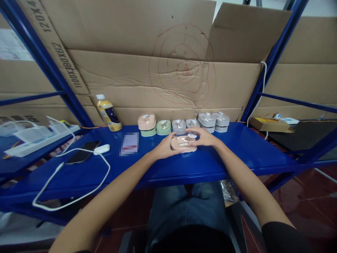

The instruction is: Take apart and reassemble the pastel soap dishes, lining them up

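Observation:
On the blue shelf in front of me, a small pink box (180, 141) with a clear lid and a round white label sits between both hands. My left hand (163, 147) closes on its left side, thumb at the front. From the right, my right hand (204, 137) grips the same box with fingers over its top edge. Just behind stand two grey boxes (179, 125) with clear lids, partly covered by my fingers. To their left are a green box (163, 127) and a pink box (146, 121) stacked on a green one. Stacked grey boxes (221, 121) stand to the right.
A yellow bottle (110, 114) stands at the back left. Nearer lie a blurred card-like item (130, 143), a dark phone (83, 153) and a white cable (106, 175). A power strip (42, 140) is farther left. Cardboard (118, 70) walls the back; blue posts (276, 59) frame the shelf.

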A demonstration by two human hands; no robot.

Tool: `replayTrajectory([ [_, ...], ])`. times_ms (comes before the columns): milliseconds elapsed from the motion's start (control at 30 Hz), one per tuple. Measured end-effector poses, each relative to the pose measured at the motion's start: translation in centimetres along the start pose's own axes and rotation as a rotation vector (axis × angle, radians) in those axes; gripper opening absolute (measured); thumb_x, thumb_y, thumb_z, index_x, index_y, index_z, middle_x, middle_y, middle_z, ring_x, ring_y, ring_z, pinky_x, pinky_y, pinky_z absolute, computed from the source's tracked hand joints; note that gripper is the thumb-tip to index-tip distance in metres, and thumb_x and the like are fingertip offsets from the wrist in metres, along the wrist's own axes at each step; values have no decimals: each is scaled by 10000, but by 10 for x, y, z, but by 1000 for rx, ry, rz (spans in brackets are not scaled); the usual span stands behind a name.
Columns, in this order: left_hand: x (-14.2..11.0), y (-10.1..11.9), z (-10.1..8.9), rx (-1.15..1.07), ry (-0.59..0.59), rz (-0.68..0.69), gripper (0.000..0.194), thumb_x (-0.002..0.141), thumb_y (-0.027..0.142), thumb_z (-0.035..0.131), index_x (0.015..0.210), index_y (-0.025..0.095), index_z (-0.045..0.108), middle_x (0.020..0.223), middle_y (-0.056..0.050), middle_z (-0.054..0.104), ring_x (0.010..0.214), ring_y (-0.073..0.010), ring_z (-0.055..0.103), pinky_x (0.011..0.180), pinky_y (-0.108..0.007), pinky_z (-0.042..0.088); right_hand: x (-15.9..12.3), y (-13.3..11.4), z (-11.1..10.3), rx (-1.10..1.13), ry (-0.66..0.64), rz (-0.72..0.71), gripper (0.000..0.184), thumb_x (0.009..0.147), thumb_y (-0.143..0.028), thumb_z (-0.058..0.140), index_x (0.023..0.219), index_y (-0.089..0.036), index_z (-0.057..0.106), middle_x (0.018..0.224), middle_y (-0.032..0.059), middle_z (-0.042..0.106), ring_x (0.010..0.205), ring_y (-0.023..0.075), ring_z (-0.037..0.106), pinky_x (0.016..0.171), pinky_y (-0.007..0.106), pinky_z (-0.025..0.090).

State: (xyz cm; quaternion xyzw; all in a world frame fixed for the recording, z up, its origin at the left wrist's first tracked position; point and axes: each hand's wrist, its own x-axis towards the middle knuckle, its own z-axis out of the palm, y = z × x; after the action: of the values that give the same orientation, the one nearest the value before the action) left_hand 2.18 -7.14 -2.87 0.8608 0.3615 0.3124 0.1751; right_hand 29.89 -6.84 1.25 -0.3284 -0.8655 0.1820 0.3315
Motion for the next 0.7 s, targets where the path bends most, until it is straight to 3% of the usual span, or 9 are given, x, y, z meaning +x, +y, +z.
replayTrajectory([
  [100,2,1,2,-87,13,-59,1150,683,619,882,1580,185,308,1439,-200,610,1331,-399,608,1117,-555,485,5,-4,13,-69,-49,-53,783,696,-567,903,1393,-290,675,1297,85,711,1202,307,675,1082,525,524],
  [300,4,3,4,-138,12,-43,1146,652,577,907,1574,199,341,1391,-189,650,1294,-397,639,1087,-553,504,9,-2,28,-136,-85,-46,827,723,-625,876,1439,-285,643,1208,94,702,1076,291,689,970,499,572],
  [433,5,-1,-1,-119,-13,-42,1059,667,590,892,1533,212,414,1386,-167,664,1264,-388,657,1059,-530,526,6,-1,24,-128,-121,6,877,729,-629,868,1489,-285,595,1242,99,684,1080,291,684,987,505,567],
  [567,5,-5,-10,-83,-18,-22,956,660,552,895,1450,186,500,1405,-161,653,1261,-374,652,1057,-499,537,2,1,17,-111,-180,17,993,687,-556,914,1558,-302,508,1394,98,655,1260,335,635,1108,555,492],
  [700,4,-10,-12,-144,-16,-5,941,672,497,882,1455,185,462,1406,-158,644,1258,-345,653,1085,-510,526,-2,-2,11,-94,-153,33,945,661,-492,930,1509,-295,565,1435,87,667,1289,342,644,1126,542,476],
])
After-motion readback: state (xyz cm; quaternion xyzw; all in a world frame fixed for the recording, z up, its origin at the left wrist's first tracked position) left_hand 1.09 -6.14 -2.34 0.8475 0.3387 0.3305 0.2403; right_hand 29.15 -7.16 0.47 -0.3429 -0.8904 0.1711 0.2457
